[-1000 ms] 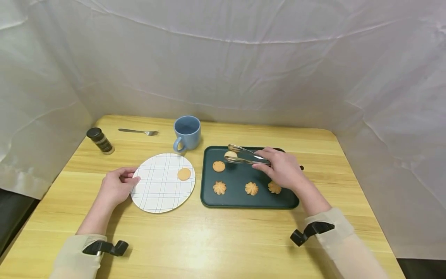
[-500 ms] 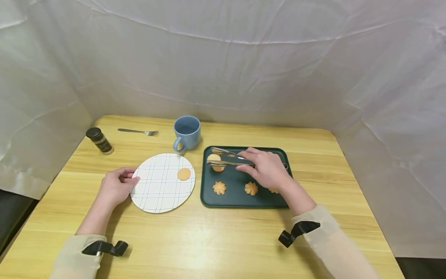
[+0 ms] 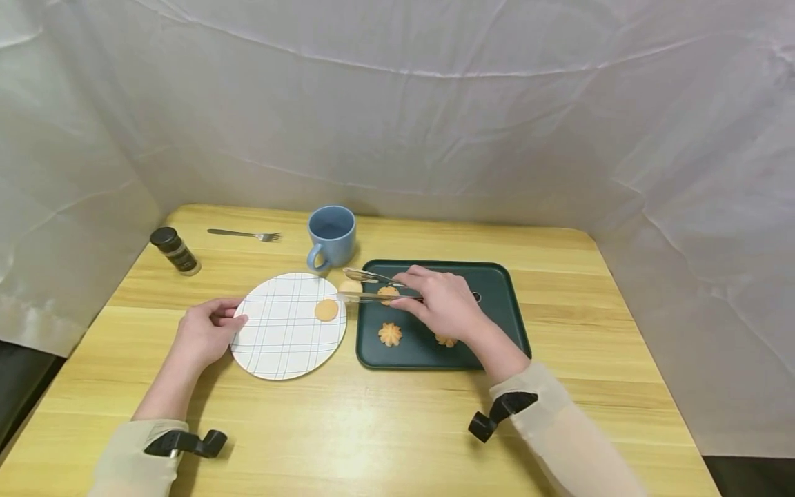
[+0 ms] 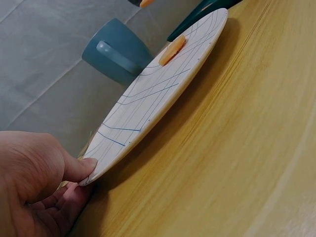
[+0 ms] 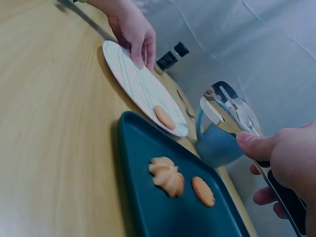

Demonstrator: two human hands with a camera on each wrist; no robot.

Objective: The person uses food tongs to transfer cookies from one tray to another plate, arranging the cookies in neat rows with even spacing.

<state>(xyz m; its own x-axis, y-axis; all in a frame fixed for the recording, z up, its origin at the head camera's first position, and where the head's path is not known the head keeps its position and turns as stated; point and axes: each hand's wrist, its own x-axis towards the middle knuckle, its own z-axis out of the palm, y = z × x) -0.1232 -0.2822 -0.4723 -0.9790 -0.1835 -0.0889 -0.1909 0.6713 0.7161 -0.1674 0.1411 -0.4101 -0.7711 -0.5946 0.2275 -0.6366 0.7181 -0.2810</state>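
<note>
My left hand (image 3: 208, 333) pinches the left rim of a white plate (image 3: 279, 345) with blue lines, thumb on top and fingers beneath in the left wrist view. One round cookie (image 3: 326, 310) lies on the plate's right side. With my right hand (image 3: 444, 304) I grip metal tongs (image 3: 368, 276), whose tips hold a pale round cookie (image 3: 350, 287) over the gap between plate and tray. On the dark green baking tray (image 3: 497, 290) are a flower-shaped cookie (image 3: 390, 335) and a round cookie (image 3: 388, 292); my right hand partly covers another flower-shaped cookie (image 3: 445, 341).
Behind the plate stands a blue mug (image 3: 333, 238), its handle towards the plate. A fork (image 3: 243, 235) lies at the back left, near a black-capped spice jar (image 3: 177, 252). Pale cloth (image 3: 385, 124) hangs behind the wooden table (image 3: 348, 428).
My right hand has carried the tongs and the pale cookie leftwards across the tray, past its left edge towards the plate. My left hand has stayed on the plate's rim.
</note>
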